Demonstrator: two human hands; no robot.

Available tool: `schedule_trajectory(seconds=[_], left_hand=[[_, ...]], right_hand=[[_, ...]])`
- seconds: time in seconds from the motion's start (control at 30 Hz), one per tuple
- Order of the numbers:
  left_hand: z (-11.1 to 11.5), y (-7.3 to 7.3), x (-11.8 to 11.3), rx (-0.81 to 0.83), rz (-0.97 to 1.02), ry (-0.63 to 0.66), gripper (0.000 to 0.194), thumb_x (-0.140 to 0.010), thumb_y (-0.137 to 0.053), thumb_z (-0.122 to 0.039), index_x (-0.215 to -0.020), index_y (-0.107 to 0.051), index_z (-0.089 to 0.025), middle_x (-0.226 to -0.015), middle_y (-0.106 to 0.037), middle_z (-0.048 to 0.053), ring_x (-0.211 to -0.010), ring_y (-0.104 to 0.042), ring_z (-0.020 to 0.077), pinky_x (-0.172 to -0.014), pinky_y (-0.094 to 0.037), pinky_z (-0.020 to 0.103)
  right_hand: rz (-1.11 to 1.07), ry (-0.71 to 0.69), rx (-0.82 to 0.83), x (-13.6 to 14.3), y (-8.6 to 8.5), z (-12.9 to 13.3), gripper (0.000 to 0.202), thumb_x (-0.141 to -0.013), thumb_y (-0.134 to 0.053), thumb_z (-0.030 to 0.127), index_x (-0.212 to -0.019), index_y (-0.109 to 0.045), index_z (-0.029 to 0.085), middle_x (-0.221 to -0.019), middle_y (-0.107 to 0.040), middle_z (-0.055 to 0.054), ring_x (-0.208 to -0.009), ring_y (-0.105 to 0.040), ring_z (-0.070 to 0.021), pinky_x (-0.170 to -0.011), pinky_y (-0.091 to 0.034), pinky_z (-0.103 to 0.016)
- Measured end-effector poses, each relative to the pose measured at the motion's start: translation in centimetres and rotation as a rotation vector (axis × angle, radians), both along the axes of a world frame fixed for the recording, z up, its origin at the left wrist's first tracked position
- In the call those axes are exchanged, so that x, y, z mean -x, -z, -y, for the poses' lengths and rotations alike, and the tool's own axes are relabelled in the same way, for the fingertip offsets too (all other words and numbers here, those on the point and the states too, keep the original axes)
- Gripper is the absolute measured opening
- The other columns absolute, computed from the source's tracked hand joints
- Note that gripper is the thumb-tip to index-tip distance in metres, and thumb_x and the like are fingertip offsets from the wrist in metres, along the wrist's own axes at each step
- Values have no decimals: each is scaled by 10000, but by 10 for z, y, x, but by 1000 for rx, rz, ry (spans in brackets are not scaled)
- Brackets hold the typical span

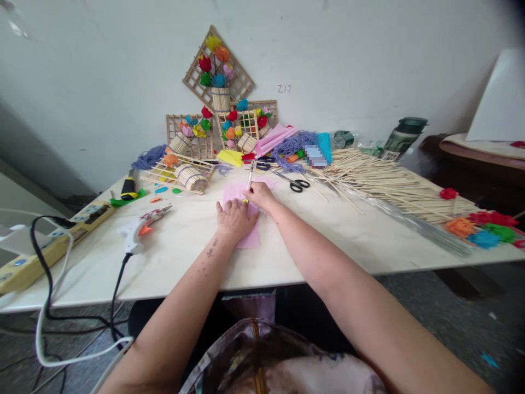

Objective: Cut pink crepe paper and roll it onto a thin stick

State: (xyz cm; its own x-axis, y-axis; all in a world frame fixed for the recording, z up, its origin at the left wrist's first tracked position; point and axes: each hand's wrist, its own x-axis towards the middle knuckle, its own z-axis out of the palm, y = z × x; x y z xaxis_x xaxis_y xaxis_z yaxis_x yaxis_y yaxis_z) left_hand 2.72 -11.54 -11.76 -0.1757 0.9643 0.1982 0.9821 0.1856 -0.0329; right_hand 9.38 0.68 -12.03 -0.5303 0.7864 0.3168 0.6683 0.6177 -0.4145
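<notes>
A sheet of pink paper (249, 241) lies on the white table in front of me. My left hand (234, 219) rests flat on it with the fingers spread, pressing it down. In my right hand (261, 196) is a slim white pen (250, 174), held upright, its lower end hidden by the fingers. A small yellow piece (245, 201) shows on the paper between my hands, by the left fingertips. What the yellow piece is I cannot make out.
A glue gun (137, 232) and a yellow power strip (53, 246) with cables lie left. Black-handled scissors (299, 185) and many wooden sticks (381, 183) lie right. Stick lattices with paper flowers (218, 65) stand at the wall. Paper flowers (484, 239) sit at the right edge.
</notes>
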Motion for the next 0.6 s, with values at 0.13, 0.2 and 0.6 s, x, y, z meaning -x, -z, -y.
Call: schedule_trajectory(seconds=[0.13, 0.2, 0.6], left_hand=[[0, 0, 0, -1, -4, 3, 603, -831, -235, -556, -1251, -468, -191, -1262, -487, 138, -1176, -397, 311, -1011, -151, 573], [0, -1, 0, -2, -8, 5, 607, -832, -233, -553, -1256, -462, -184, -1266, -483, 142, -1174, -400, 311, -1009, -156, 575], [1, -1, -1, -7, -21, 8, 602, -837, -223, -546, -1255, -460, -183, -1253, -493, 136, -1163, -408, 304, -1004, -172, 571]], right_hand=[[61, 43, -1, -2, -3, 1, 367, -792, -464, 479, -918, -654, 191, -902, -683, -86, -843, -615, -199, -686, -427, -260], [80, 47, -2, -3, -4, 2, 373, -796, -457, 490, -933, -649, 202, -918, -681, -84, -863, -613, -199, -699, -430, -263], [98, 63, -5, -5, -6, 3, 363, -796, -462, 478, -950, -645, 205, -936, -678, -75, -892, -609, -195, -719, -433, -261]])
